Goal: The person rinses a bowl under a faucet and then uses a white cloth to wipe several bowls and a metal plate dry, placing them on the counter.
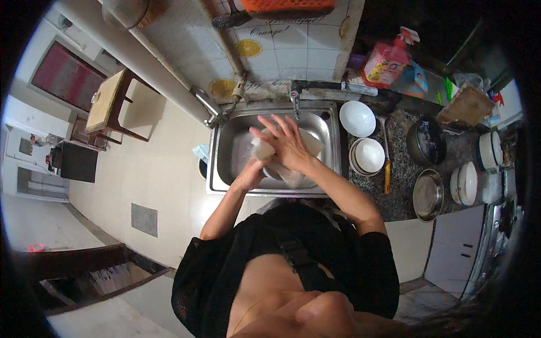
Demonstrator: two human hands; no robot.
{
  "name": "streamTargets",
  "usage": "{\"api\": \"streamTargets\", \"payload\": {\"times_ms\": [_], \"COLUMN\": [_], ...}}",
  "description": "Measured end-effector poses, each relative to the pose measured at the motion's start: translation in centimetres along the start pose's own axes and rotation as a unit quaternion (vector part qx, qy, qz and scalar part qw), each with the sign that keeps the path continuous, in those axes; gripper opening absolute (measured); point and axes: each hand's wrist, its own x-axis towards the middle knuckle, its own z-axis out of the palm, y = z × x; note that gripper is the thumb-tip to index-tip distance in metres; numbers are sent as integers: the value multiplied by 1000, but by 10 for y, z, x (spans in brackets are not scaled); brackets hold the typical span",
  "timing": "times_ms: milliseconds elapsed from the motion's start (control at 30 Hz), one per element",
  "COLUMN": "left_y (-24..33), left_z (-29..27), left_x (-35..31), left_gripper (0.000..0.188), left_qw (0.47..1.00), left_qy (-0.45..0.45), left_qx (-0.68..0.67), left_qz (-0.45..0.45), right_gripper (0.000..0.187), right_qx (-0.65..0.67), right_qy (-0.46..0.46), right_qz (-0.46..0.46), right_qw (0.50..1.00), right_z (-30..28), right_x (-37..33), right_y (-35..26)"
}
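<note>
Both of my hands are over the steel sink. My left hand is closed around a pale whitish thing, perhaps a cloth or sponge; its kind cannot be made out. Beside it, my right hand spreads its fingers out flat across the top, palm down. Below the right palm shows a translucent, crumpled-looking piece, partly hidden by the wrist. More whitish material lies in the basin to the right of the right hand. A metal tap stands at the sink's back edge.
Right of the sink, the speckled counter holds white bowls, a stack of bowls, a yellow-handled utensil, a dark pan and a steel basin. A pink pump bottle stands behind. A pipe slants at the left.
</note>
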Motion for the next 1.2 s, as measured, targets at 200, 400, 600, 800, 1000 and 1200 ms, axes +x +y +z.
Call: {"api": "streamTargets", "payload": {"times_ms": [200, 400, 600, 800, 1000, 1200], "left_y": [18, 30, 22, 9, -2, 15], "left_z": [3, 12, -31, -9, 7, 8], "left_x": [12, 12, 17, 16, 36, 19], "left_gripper": [73, 68, 59, 59, 52, 57], "left_qw": [956, 807, 978, 984, 996, 984], "left_qy": [51, 118, 71, -10, 7, -140], "left_qx": [191, 464, -123, -69, -23, -42], "left_qz": [215, 346, 152, 165, 86, 100], "right_gripper": [55, 37, 39, 25, 49, 40], "right_qx": [311, 725, 335, 442, 454, 415], "right_qy": [77, -145, -10, 148, 93, -218], "right_qz": [289, 461, 304, 256, 255, 125], "right_qw": [902, 491, 892, 847, 849, 874], "right_z": [68, 79, 10, -57, 13, -29], "right_x": [-16, -52, -67, -32, -14, -25], "right_y": [19, -20, -18, -22, -13, -18]}}
